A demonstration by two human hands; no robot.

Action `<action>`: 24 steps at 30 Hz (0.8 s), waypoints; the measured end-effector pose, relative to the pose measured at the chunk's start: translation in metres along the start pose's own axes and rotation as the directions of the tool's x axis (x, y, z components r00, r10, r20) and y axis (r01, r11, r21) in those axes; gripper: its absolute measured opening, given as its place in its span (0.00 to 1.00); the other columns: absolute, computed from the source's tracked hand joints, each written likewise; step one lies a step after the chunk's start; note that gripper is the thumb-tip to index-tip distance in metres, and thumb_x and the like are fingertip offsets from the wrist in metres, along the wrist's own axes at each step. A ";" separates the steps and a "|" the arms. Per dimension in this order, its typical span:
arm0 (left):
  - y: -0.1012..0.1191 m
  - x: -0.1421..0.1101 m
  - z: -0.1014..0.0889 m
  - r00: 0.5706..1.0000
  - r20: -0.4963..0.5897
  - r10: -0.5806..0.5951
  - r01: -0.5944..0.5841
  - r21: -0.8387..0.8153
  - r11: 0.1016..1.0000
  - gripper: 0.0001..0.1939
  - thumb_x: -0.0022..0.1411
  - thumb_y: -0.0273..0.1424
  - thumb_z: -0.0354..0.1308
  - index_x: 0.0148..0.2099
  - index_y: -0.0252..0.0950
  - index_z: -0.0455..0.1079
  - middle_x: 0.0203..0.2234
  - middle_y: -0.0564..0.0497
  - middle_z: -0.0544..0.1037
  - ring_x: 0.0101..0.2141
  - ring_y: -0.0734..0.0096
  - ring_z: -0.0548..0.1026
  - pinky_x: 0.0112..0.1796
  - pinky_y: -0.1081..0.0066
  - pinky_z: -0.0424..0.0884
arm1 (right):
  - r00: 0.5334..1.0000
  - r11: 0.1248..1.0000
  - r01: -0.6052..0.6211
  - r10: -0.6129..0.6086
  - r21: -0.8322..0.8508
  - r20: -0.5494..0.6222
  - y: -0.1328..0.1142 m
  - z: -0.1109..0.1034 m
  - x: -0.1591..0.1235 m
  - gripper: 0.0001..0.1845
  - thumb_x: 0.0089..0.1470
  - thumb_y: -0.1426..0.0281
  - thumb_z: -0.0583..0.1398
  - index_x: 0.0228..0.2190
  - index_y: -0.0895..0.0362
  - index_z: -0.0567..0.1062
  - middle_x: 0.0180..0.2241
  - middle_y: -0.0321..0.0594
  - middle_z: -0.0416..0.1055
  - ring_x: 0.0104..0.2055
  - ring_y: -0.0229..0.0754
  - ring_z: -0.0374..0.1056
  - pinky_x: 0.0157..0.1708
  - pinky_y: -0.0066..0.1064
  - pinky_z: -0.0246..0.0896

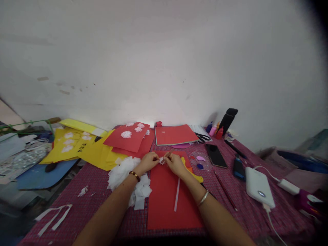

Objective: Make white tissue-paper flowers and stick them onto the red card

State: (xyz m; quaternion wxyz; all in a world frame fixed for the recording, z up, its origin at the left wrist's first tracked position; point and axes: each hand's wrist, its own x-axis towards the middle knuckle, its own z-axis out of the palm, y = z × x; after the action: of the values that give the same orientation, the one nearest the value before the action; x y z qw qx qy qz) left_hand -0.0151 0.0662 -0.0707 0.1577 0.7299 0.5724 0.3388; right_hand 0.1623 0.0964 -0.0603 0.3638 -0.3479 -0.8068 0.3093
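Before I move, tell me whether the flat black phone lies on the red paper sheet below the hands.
No, the flat black phone lies on the dark red checked tablecloth, right of that red paper sheet.

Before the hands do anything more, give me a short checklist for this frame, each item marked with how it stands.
1. White paper piece held by fingers: ok, left hand and right hand meet at it.
2. Red sheet under the work: ok, it lies flat below both hands.
3. Red sheet free of loose bits: not ok, a pale strip lies on it by the right forearm.
4. White paper pile within reach: ok, it sits beside the left wrist.
5. Scissors out of the way: ok, they lie beyond the right hand.
6. Folds in the held piece neat: cannot tell, too small.
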 end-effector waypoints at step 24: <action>-0.002 -0.001 0.001 0.987 -0.108 -0.123 0.108 -0.131 0.985 0.10 0.44 0.19 0.52 0.30 0.34 0.70 0.26 0.52 0.73 0.29 0.71 0.70 0.32 0.72 0.64 | 0.989 0.994 -0.070 0.081 0.089 -0.125 -0.024 -0.013 0.010 0.12 0.55 0.66 0.50 0.25 0.58 0.66 0.20 0.36 0.68 0.20 0.35 0.63 0.22 0.24 0.54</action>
State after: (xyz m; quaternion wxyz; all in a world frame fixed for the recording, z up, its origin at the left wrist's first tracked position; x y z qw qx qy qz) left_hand -0.0160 0.0659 -0.0736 0.1891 0.6633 0.5996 0.4059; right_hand 0.1599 0.0941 -0.0318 0.4174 -0.3816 -0.7543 0.3335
